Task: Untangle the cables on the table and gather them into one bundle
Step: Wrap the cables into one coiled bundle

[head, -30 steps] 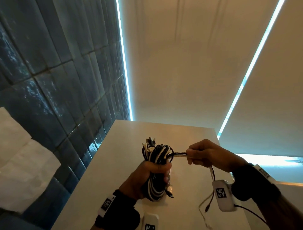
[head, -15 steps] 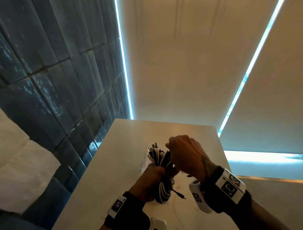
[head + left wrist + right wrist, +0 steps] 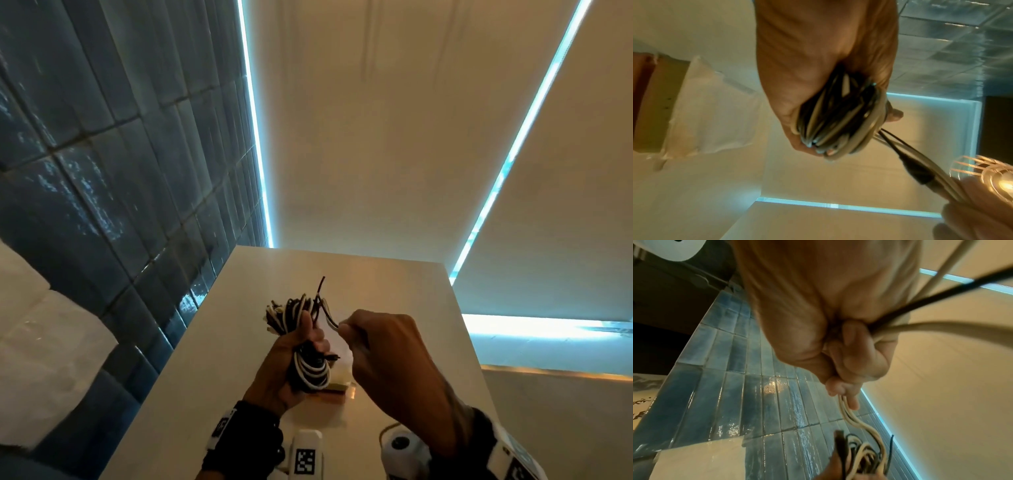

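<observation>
A coiled bundle of black and white cables (image 3: 303, 346) is held upright above the white table (image 3: 212, 377). My left hand (image 3: 291, 356) grips it around the middle; the looped cables (image 3: 836, 123) fill its palm. My right hand (image 3: 373, 346), just right of the bundle's top, grips loose black and white cable ends (image 3: 327, 317) that run out of it. Those cable ends (image 3: 849, 415) pass through its curled fingers (image 3: 855, 360) and trail on behind the hand. A black plug (image 3: 916, 172) lies along the strands between the two hands.
A dark blue tiled wall (image 3: 102, 171) borders the table's left side. A clear plastic bag (image 3: 711, 110) and a brown and yellow flat object (image 3: 337, 389) lie on the table under the hands. The table's far edge (image 3: 342, 251) is close ahead.
My right hand pulled the loose cable ends out to the right, swept over the top of the bundle, and now sits right of it again. The left hand kept its grip.
</observation>
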